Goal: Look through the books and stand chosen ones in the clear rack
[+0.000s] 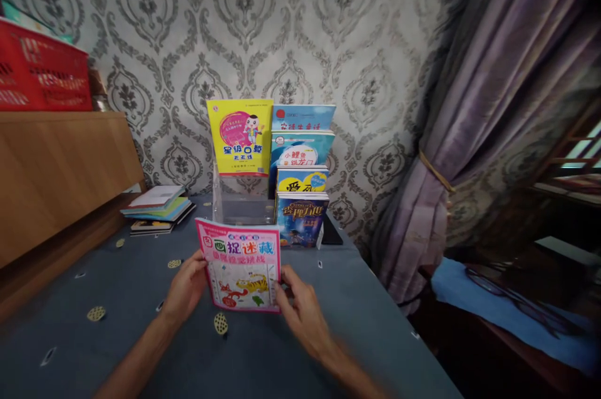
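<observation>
One wide blue-clothed table (357, 324) is bearing a clear tiered rack (244, 208), where a yellow book (240, 136) is standing at the back left and other books (303, 198) are stepping down the right side. Just in front of the rack, a pink puzzle book (240, 264) is being held upright. The left hand (185, 289) is gripping its left edge and the right hand (300, 305) is pinching its right. The book seems to be mid-handling, and shifting it would call for lifting it clear of the rack's front lip.
</observation>
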Demonstrator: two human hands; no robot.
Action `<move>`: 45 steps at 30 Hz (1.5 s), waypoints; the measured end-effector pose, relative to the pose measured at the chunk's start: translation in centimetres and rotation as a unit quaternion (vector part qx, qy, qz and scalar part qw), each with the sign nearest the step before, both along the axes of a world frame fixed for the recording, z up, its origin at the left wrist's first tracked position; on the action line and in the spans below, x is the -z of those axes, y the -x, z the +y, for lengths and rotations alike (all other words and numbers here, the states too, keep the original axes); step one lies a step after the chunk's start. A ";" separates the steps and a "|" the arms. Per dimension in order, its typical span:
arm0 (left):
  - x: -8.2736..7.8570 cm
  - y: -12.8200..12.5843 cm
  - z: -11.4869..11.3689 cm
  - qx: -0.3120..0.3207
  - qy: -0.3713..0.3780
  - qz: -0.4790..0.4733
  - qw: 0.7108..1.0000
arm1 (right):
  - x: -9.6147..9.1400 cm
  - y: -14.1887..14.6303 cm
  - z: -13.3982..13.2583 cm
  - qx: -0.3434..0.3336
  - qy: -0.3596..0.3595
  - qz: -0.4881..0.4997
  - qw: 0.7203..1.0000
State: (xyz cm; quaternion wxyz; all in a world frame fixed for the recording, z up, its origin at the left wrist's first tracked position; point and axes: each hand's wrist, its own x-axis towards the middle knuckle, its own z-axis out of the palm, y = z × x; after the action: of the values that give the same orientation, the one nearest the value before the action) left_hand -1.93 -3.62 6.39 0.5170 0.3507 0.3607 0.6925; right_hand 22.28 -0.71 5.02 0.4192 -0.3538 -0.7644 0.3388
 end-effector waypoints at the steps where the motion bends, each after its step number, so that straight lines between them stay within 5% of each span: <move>1: 0.0 -0.1 0.0 0.001 -0.003 0.011 1.000 | 0.5 0.1 -0.1 0.018 -0.010 -0.010 1.000; 6: 0.2 -0.6 0.0 0.013 -0.007 0.045 0.999 | 2.4 0.6 -0.2 0.056 -0.030 -0.015 0.998; 14: 0.0 0.6 -0.2 0.005 -0.001 0.175 0.985 | 2.3 0.5 0.1 0.044 -0.031 -0.019 0.998; 20: -1.0 2.4 -1.6 0.040 -0.047 0.364 0.929 | 1.0 0.6 0.0 0.025 -0.028 -0.038 0.999; 27: -0.1 2.9 -2.0 0.087 -0.037 0.357 0.929 | -0.2 0.6 -0.1 0.011 -0.035 -0.053 0.998; 38: 0.1 3.3 -0.9 0.071 -0.023 0.431 0.899 | -0.7 0.7 0.8 0.002 -0.025 -0.063 0.998; 45: -2.9 4.9 2.6 0.013 -0.053 0.458 0.887 | -4.2 2.4 4.7 -0.004 -0.083 -0.058 0.995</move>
State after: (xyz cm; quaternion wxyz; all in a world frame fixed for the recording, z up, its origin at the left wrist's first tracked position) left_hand -6.87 -1.04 9.30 0.2837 0.6603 0.5158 0.4663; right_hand 19.91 4.02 9.18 0.4008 -0.3341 -0.8142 0.2547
